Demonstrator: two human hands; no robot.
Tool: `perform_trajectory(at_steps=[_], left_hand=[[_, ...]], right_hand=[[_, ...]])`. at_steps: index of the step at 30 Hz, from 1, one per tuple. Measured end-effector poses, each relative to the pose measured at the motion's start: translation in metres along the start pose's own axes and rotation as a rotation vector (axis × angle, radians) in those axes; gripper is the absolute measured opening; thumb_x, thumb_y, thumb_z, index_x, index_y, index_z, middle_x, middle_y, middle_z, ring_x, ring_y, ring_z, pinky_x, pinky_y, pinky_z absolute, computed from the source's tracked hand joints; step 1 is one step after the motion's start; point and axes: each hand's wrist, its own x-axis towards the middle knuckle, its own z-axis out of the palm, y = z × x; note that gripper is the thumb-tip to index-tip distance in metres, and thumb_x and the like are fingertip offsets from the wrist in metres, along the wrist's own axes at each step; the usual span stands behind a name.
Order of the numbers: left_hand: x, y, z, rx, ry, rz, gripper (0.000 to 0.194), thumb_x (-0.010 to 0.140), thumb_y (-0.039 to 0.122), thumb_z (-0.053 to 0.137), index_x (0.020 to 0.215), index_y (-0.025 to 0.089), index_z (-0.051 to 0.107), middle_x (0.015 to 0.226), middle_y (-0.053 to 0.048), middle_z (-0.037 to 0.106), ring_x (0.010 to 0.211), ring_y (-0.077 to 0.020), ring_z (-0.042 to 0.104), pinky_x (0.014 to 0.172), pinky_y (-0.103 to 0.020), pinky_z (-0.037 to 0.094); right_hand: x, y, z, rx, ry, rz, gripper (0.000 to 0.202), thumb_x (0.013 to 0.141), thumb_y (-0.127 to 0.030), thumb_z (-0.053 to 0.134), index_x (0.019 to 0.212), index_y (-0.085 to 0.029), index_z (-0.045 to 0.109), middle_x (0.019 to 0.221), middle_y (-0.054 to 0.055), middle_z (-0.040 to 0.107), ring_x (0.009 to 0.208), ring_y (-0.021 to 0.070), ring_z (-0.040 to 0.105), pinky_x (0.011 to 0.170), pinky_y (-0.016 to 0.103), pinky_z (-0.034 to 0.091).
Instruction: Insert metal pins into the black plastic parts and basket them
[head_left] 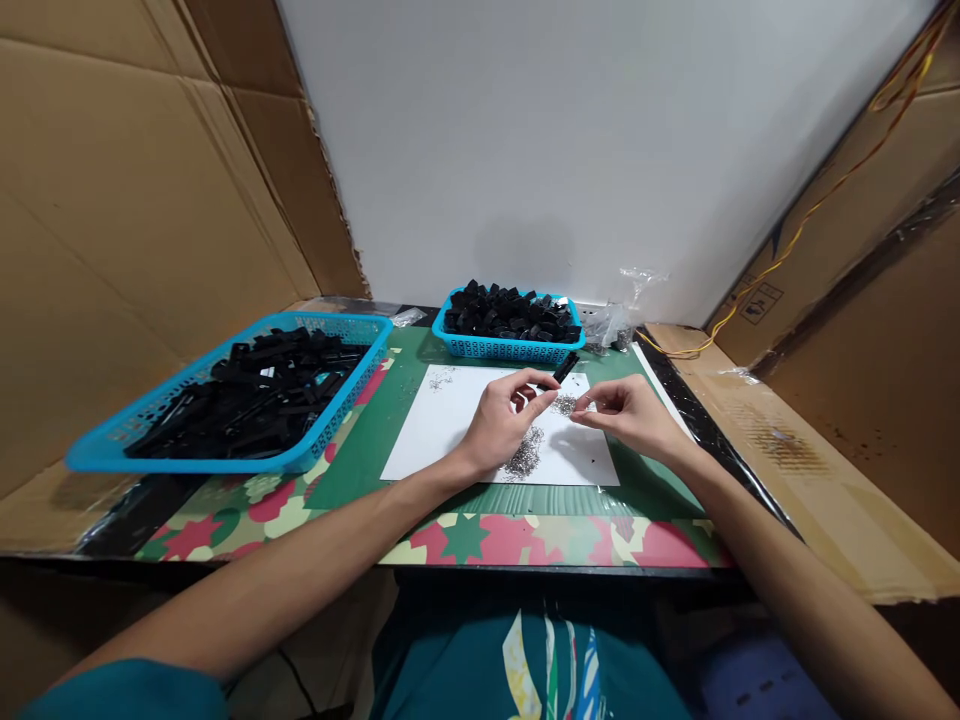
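Note:
Between the thumb and fingers of my left hand (508, 418) is a small black plastic part (566, 367), tilted up to the right. My right hand (626, 412) is just to the right, its thumb and index finger pinched together; whatever they hold is too small to make out. Both hands are over a white sheet (424, 440). On the sheet lie a pile of tiny metal pieces (525, 455) by my left wrist and a smaller pile (566, 404) between the hands. A few more bits are scattered at its upper left corner.
A large blue basket (195, 465) of long black parts stands at the left. A smaller blue basket (510, 349) heaped with black pieces is at the back, beside clear plastic bags (611, 325). Cardboard walls flank the table; yellow wires (806, 215) hang at the right.

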Motion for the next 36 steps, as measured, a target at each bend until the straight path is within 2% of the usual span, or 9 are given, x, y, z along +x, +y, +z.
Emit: perform_trajectory(at_steps=[3, 5, 7, 9, 13, 16, 21, 30, 36], left_hand=[[0.002, 0.000, -0.003, -0.007, 0.053, -0.006, 0.017, 0.095, 0.033, 0.070, 0.100, 0.017, 0.074, 0.096, -0.004, 0.074, 0.075, -0.0135, 0.059, 0.068, -0.027, 0.045], [0.004, -0.002, -0.004, -0.028, 0.081, -0.019, 0.016, 0.094, 0.032, 0.070, 0.099, 0.017, 0.073, 0.096, -0.004, 0.074, 0.075, -0.0132, 0.059, 0.067, -0.026, 0.045], [0.006, -0.003, -0.004, -0.051, 0.101, -0.032, 0.015, 0.094, 0.031, 0.070, 0.098, 0.017, 0.073, 0.096, -0.005, 0.074, 0.075, -0.0131, 0.059, 0.067, -0.026, 0.046], [0.007, -0.006, -0.003, -0.067, 0.113, -0.034, 0.015, 0.094, 0.031, 0.070, 0.098, 0.017, 0.073, 0.096, -0.005, 0.074, 0.076, -0.0135, 0.060, 0.067, -0.026, 0.046], [0.007, -0.009, 0.001, -0.082, 0.116, -0.014, 0.014, 0.094, 0.029, 0.070, 0.098, 0.017, 0.073, 0.097, -0.005, 0.075, 0.081, -0.0146, 0.064, 0.068, -0.026, 0.047], [0.005, -0.009, 0.004, -0.067, 0.118, -0.002, 0.013, 0.095, 0.028, 0.069, 0.099, 0.016, 0.073, 0.096, -0.004, 0.075, 0.080, -0.0143, 0.064, 0.068, -0.027, 0.047], [0.003, -0.007, 0.006, -0.034, 0.124, 0.012, 0.011, 0.095, 0.025, 0.068, 0.099, 0.017, 0.074, 0.098, -0.004, 0.076, 0.078, -0.0136, 0.063, 0.069, -0.028, 0.047], [0.002, -0.005, 0.005, -0.005, 0.100, 0.012, 0.011, 0.096, 0.023, 0.067, 0.096, 0.017, 0.076, 0.093, -0.003, 0.076, 0.075, -0.0128, 0.059, 0.070, -0.028, 0.045], [0.003, -0.008, 0.003, 0.009, 0.092, -0.017, 0.014, 0.095, 0.027, 0.067, 0.097, 0.017, 0.077, 0.091, -0.003, 0.075, 0.069, -0.0125, 0.055, 0.064, -0.028, 0.042]], right_hand=[[0.004, 0.012, -0.006, -0.103, -0.156, 0.067, 0.027, 0.081, -0.040, 0.075, 0.077, -0.015, 0.081, 0.054, -0.004, 0.045, 0.055, 0.0101, 0.029, 0.054, 0.029, 0.020], [0.005, 0.019, -0.011, -0.158, -0.203, 0.100, 0.029, 0.082, -0.040, 0.073, 0.078, -0.013, 0.082, 0.056, -0.003, 0.045, 0.056, 0.0104, 0.030, 0.054, 0.029, 0.020], [0.006, 0.022, -0.014, -0.216, -0.172, 0.113, 0.033, 0.084, -0.043, 0.071, 0.080, -0.012, 0.082, 0.059, -0.001, 0.048, 0.058, 0.0112, 0.033, 0.055, 0.029, 0.022], [0.005, 0.022, -0.013, -0.278, -0.085, 0.096, 0.037, 0.087, -0.045, 0.068, 0.082, -0.011, 0.082, 0.059, -0.001, 0.047, 0.059, 0.0118, 0.033, 0.055, 0.030, 0.022], [0.005, 0.015, 0.001, -0.318, 0.072, -0.030, 0.031, 0.088, -0.041, 0.070, 0.088, -0.013, 0.083, 0.057, -0.004, 0.041, 0.057, 0.0120, 0.032, 0.057, 0.030, 0.024], [0.006, 0.010, 0.018, -0.300, 0.029, -0.101, 0.024, 0.090, -0.035, 0.069, 0.090, -0.015, 0.083, 0.058, -0.004, 0.046, 0.057, 0.0116, 0.035, 0.058, 0.029, 0.027], [0.009, 0.012, 0.036, -0.351, -0.017, -0.099, 0.018, 0.090, -0.029, 0.068, 0.094, -0.019, 0.083, 0.061, -0.004, 0.051, 0.057, 0.0113, 0.040, 0.059, 0.028, 0.028], [0.011, 0.008, 0.036, -0.368, -0.101, -0.070, 0.013, 0.088, -0.021, 0.067, 0.092, -0.019, 0.079, 0.062, -0.005, 0.051, 0.058, 0.0117, 0.042, 0.060, 0.027, 0.029], [0.009, 0.003, 0.031, -0.367, -0.126, -0.037, 0.010, 0.089, -0.024, 0.066, 0.090, -0.018, 0.074, 0.063, -0.004, 0.052, 0.059, 0.0121, 0.039, 0.059, 0.027, 0.027]])
